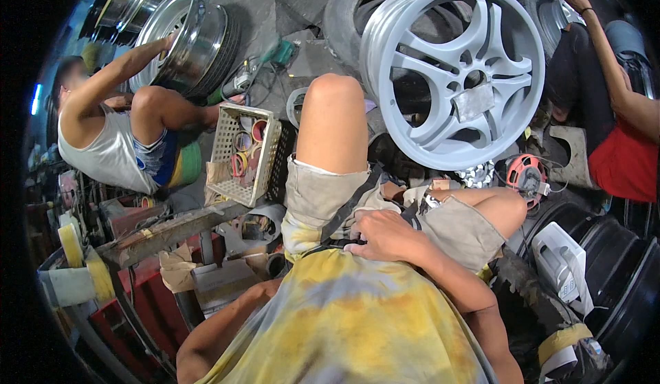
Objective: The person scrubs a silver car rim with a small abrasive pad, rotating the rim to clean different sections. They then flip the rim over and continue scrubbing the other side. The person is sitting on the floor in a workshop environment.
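My right hand (386,235) rests at my waist, over the hem of my yellow and grey shirt (344,315). Its fingers curl in beside a dark strap (352,205) that crosses my beige shorts (302,198); whatever they grip is hidden. Of my left side only the upper arm and elbow (230,322) show, and that hand is out of sight. Beyond my knees stands a large silver-grey wheel rim (430,68) with paired spokes. A greyish square sheet (474,102) lies against its hub. Neither hand touches the rim.
A cream plastic basket (258,181) holds several tape rolls. A worn tire (344,19) lies behind the rim. An angle grinder (240,78) is on the floor. Co-workers sit left (103,136) and right (629,143). Dark rims (619,267) and a red cord reel (526,174) are at right.
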Demonstrator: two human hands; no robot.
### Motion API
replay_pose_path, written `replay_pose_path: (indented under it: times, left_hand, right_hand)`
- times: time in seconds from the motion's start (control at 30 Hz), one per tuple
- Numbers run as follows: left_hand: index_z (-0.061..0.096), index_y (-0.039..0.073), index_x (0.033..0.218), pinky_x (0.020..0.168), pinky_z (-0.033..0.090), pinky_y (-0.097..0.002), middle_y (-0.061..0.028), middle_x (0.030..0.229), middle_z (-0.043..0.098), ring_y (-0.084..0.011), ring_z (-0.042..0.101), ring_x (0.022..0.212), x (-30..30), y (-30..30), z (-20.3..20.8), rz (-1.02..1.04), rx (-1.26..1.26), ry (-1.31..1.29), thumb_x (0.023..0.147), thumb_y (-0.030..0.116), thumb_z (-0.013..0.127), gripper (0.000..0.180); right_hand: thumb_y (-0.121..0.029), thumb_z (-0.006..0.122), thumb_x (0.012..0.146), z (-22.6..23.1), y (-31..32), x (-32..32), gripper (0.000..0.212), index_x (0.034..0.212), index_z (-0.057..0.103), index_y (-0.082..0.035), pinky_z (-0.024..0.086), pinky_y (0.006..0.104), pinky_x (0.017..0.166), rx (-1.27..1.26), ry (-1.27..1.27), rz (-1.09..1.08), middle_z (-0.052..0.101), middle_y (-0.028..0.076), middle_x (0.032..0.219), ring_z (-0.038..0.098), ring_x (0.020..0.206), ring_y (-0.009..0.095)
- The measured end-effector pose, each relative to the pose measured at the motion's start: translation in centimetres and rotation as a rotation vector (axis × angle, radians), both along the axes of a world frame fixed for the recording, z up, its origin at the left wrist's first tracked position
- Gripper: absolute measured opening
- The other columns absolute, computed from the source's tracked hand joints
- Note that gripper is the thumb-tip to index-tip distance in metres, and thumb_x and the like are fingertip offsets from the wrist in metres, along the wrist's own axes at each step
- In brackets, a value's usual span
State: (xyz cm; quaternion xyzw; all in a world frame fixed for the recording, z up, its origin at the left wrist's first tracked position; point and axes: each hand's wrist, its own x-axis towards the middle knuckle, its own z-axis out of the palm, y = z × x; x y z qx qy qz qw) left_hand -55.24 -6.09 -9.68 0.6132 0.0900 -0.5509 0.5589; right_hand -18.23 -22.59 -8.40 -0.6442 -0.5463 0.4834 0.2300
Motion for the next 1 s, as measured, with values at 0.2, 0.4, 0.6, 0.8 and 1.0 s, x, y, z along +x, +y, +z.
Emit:
replay_pose_path:
  times: [0.2,0.4,0.6,0.8,1.0]
  left_hand:
    - [0.074,0.004,0.087,0.077,0.052,-0.0434,-0.0231,0.09,0.07,-0.0365,0.068,0.082,0.1,0.0,-0.4,-0.015,-0.011,-0.004,0.091,0.044,0.057,0.044]
    - [0.074,0.004,0.086,0.077,0.052,-0.0431,-0.0229,0.09,0.07,-0.0362,0.068,0.082,0.2,0.2,-0.3,-0.015,-0.019,-0.009,0.091,0.044,0.057,0.044]
    - [0.074,0.005,0.086,0.078,0.052,-0.0429,-0.0227,0.09,0.07,-0.036,0.068,0.082,0.5,0.3,-0.1,-0.014,-0.027,-0.011,0.091,0.045,0.057,0.044]
    - [0.074,0.005,0.086,0.078,0.052,-0.0427,-0.0226,0.09,0.07,-0.0357,0.068,0.082,0.8,0.6,0.3,-0.023,-0.042,-0.004,0.091,0.045,0.057,0.044]
    - [0.075,0.005,0.086,0.078,0.052,-0.0424,-0.0224,0.09,0.07,-0.0354,0.068,0.082,2.0,1.7,0.5,-0.037,-0.101,0.025,0.092,0.045,0.057,0.044]
  right_hand:
    - [-0.032,0.073,0.076,-0.9,0.0,0.4,0.034,0.089,0.07,-0.001,0.05,0.0443,0.075,0.021,0.087,0.027,0.064,0.014,0.089,0.065,0.085,0.033]
    - [-0.031,0.073,0.074,-1.1,-0.5,-0.6,0.033,0.084,0.068,0.0,0.05,0.044,0.074,0.1,0.114,-0.07,0.061,0.014,0.088,0.064,0.084,0.033]
    - [-0.028,0.071,0.073,-1.0,-0.5,-0.6,0.029,0.078,0.065,0.0,0.049,0.0448,0.075,0.095,0.179,-0.119,0.059,0.015,0.086,0.063,0.085,0.035]
    - [-0.028,0.069,0.078,0.7,-2.0,0.8,0.031,0.086,0.064,0.001,0.05,0.0434,0.077,0.092,0.176,-0.21,0.06,0.015,0.088,0.063,0.084,0.034]
    - [-0.032,0.069,0.085,2.2,-8.8,4.2,0.034,0.094,0.063,0.0,0.051,0.042,0.069,-0.148,0.166,-0.345,0.066,0.018,0.084,0.065,0.075,0.033]
